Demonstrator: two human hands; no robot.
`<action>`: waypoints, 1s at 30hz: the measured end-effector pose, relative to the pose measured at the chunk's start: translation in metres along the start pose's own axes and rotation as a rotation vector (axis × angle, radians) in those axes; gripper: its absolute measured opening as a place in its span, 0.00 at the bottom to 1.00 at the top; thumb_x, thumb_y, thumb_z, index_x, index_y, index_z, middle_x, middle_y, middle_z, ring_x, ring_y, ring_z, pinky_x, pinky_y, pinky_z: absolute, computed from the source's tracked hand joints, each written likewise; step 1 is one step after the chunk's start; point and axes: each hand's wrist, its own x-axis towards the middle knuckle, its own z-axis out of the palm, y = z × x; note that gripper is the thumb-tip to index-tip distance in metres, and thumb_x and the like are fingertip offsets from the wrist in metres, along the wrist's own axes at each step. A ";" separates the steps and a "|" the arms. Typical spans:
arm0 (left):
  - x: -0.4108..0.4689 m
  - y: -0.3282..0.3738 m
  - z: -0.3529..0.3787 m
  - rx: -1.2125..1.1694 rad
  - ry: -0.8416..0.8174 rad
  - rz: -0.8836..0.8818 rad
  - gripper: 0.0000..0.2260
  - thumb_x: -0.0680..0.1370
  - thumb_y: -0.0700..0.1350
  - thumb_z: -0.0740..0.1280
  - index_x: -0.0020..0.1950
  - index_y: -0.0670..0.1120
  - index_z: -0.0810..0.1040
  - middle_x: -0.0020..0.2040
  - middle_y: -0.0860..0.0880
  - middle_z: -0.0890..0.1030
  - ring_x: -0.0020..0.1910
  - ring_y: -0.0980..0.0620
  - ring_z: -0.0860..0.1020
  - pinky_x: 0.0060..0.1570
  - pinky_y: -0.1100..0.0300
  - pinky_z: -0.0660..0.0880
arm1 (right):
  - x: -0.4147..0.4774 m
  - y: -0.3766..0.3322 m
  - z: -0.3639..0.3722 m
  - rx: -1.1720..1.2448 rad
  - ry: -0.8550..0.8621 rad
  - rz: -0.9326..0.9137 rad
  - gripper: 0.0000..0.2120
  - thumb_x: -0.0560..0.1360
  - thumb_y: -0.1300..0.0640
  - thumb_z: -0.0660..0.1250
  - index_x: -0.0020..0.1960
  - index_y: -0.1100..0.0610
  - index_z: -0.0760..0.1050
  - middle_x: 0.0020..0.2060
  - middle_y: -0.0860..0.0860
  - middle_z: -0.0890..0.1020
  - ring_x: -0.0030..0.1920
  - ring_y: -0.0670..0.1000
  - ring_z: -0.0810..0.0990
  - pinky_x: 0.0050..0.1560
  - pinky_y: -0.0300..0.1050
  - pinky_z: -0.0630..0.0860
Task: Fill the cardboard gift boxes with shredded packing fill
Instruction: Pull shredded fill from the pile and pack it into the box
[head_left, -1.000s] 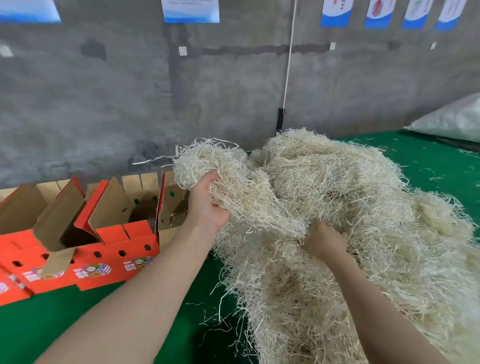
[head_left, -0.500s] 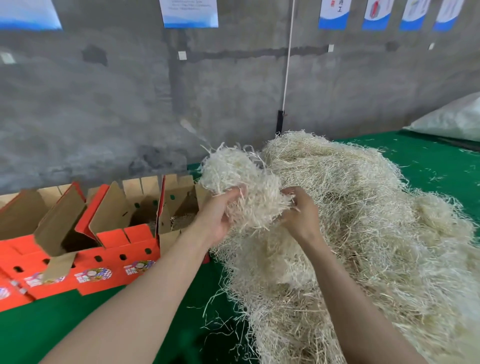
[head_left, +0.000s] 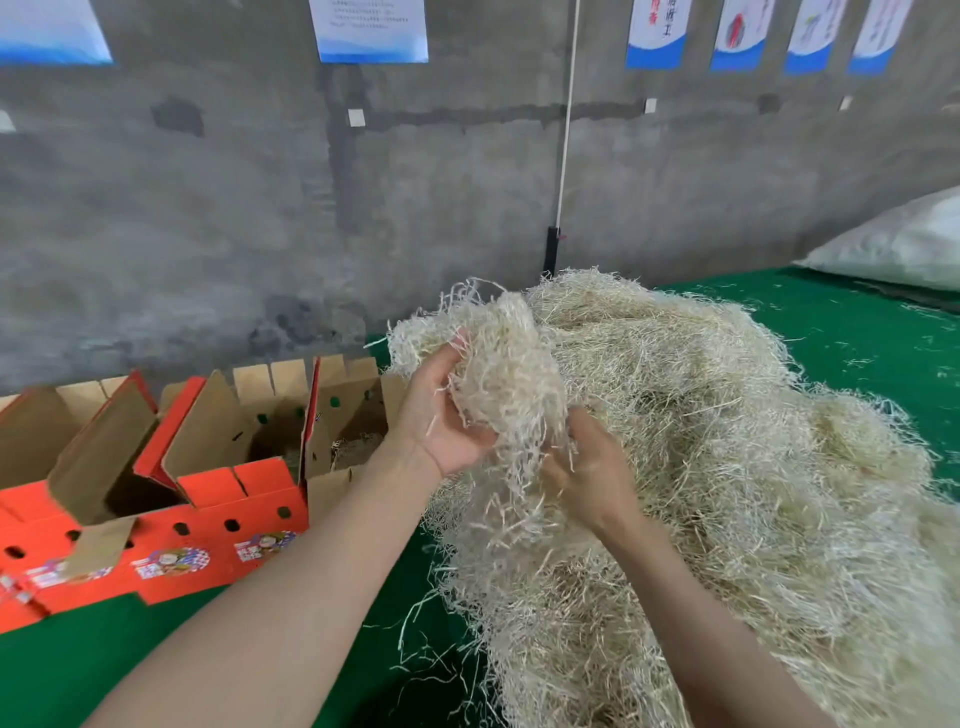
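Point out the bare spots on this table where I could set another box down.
Bare table lies near left, in front of the boxes. Another patch lies far right, between the pile and the white sack. The middle is crowded: left hand and right hand grip fill there, stray strands below.

Light: soft, even, moderately bright; strongest on the white sack (head_left: 893, 244) at right | Shadows: faint, darkest under the shredded fill heap (head_left: 727, 467) on the green tabletop (head_left: 857, 332) | Focus: centre crisp, box labels (head_left: 171, 564) at lower left smeared | Distortion: wide-angle bowing; posters (head_left: 657, 31) tilt along top edge
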 end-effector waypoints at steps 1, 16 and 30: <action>0.001 -0.001 0.005 -0.035 -0.008 0.020 0.25 0.67 0.51 0.71 0.61 0.44 0.77 0.53 0.43 0.82 0.50 0.44 0.80 0.47 0.52 0.78 | 0.000 0.004 0.002 -0.078 -0.023 -0.028 0.08 0.72 0.61 0.63 0.49 0.52 0.69 0.38 0.44 0.76 0.38 0.49 0.79 0.35 0.37 0.77; -0.003 0.016 0.028 -0.001 0.104 0.138 0.24 0.60 0.49 0.72 0.53 0.42 0.76 0.41 0.41 0.84 0.40 0.41 0.83 0.41 0.49 0.79 | 0.028 -0.030 -0.077 0.202 -0.366 0.169 0.24 0.68 0.54 0.74 0.59 0.44 0.68 0.61 0.36 0.65 0.61 0.43 0.66 0.63 0.47 0.60; -0.011 0.039 0.017 -0.157 0.004 0.209 0.24 0.62 0.50 0.72 0.57 0.44 0.79 0.52 0.43 0.83 0.49 0.43 0.81 0.54 0.50 0.75 | -0.011 0.076 -0.002 -0.683 -0.434 0.343 0.20 0.75 0.51 0.63 0.66 0.51 0.67 0.68 0.52 0.69 0.71 0.56 0.62 0.73 0.59 0.52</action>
